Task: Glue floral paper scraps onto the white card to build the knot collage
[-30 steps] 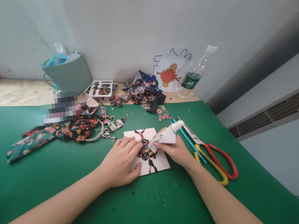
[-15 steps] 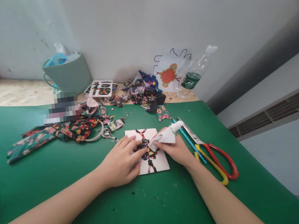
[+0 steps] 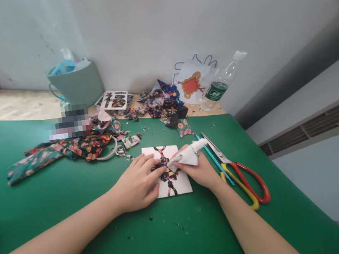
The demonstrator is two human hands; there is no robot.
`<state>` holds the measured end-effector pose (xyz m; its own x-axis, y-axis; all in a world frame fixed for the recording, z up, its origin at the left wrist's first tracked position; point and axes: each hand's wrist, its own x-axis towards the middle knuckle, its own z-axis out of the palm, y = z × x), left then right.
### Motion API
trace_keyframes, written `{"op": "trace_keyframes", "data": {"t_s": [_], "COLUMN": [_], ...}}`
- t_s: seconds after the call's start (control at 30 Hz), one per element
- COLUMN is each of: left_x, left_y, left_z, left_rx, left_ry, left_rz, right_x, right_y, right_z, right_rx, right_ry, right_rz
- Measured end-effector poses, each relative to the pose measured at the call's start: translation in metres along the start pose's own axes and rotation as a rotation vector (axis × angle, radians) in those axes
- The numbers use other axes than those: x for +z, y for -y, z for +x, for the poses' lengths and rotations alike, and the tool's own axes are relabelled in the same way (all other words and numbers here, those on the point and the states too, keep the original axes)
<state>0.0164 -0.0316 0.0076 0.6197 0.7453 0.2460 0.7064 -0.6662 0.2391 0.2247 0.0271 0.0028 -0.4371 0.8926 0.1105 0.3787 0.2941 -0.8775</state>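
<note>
A square white card (image 3: 182,185) lies flat on the green table, with a knot-like design of dark floral fabric pieces (image 3: 169,176) on it. My left hand (image 3: 141,180) rests over the card's left side, fingers stretched out and lying on the design. On the card's right side, my right hand (image 3: 198,171) is closed on a folded white cloth (image 3: 187,156). One end of this cloth touches the middle of the design, close to my left fingertips; its other end points up and right. Some of the design is hidden under both hands.
Red-and-yellow scissors (image 3: 228,161) and a blue pencil (image 3: 213,158) lie right of my right hand. Behind are floral cloth (image 3: 81,149), a scrap pile (image 3: 160,103), finished-looking cards (image 3: 116,100), a grey-green basket (image 3: 76,85), a drawing (image 3: 190,84) and a plastic bottle (image 3: 217,89).
The white cloth in my right hand has shifted very slightly left and down at its far end. My left hand and the card stay in place.
</note>
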Motion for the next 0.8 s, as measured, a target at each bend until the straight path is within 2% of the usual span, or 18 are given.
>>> {"op": "trace_keyframes", "data": {"t_s": [0.13,0.4,0.8], "left_x": [0.0004,-0.0005,-0.0011], "left_y": [-0.0002,-0.0003,-0.0008], "left_z": [0.0001,0.0,0.0002], "left_rx": [0.001,-0.001,-0.004], "left_ry": [-0.003,-0.005,0.012], "left_rz": [0.004,-0.002,0.0], "right_x": [0.0004,0.0031,0.0027], "right_y": [-0.0013,-0.0019,-0.0005], "right_z": [0.0001,0.0004,0.0001], "right_rx": [0.016,0.073,0.028], "right_ry": [0.012,-0.053,-0.023], "right_rz": [0.008,0.121,0.02]}}
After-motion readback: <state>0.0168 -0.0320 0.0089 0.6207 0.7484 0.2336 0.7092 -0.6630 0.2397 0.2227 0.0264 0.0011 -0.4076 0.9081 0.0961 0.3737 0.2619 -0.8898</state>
